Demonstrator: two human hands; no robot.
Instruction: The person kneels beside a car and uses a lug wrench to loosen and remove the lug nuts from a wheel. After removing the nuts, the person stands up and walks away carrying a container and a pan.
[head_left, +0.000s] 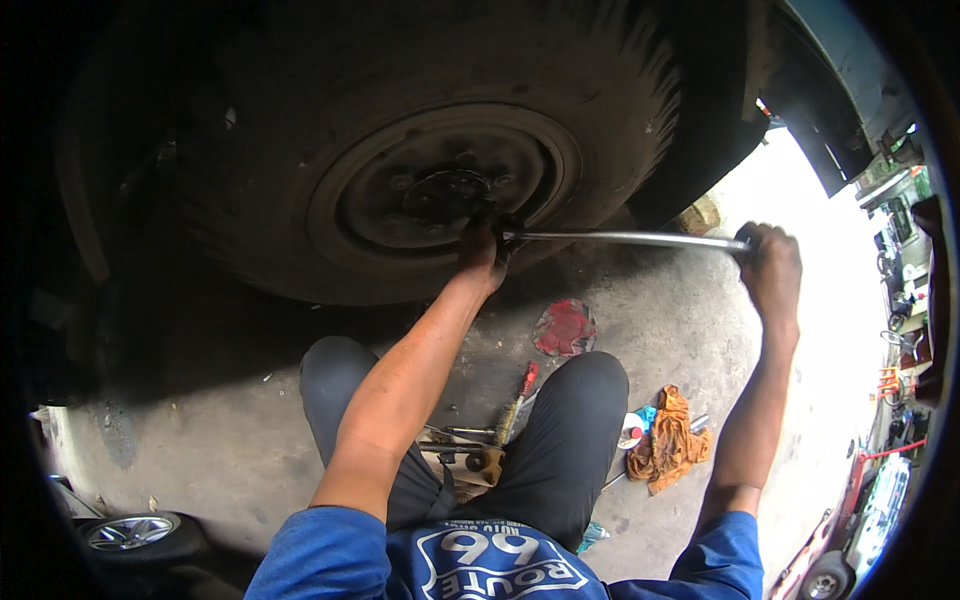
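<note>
**Two hands on a long wrench at the truck wheel**

Head view, looking down past the knees: a big dark wheel [400,150] fills the top of the picture, its steel rim [445,185] ringed by a worn tyre, the hub and lug nuts in the middle. And here is the left hand [482,250], arm stretched straight out, grip pressed together around the socket end of a long chrome wrench [630,238], right at the lower edge of the rim. The bar runs level to the right, clear of the tyre, and there at the far end is the right hand [770,265], grip wrapped tight on the handle tip, knuckles up, forearm rising from the lower right.

Down on the concrete floor [680,320], between wheel and knees, lies a red rag [565,327]. The person sits low, both legs in black trousers [560,440] spread apart, blue sleeves at the bottom edge. Between the knees there is a red-handled wire brush [518,395] and a cluster of small tools, too jumbled to name. Just beside the right knee, an orange cloth [670,440] is crumpled on the floor, with a small round white tin [630,432] touching its left side. Bottom left, a spare alloy wheel [135,533] lies flat, well apart from everything else.
</note>
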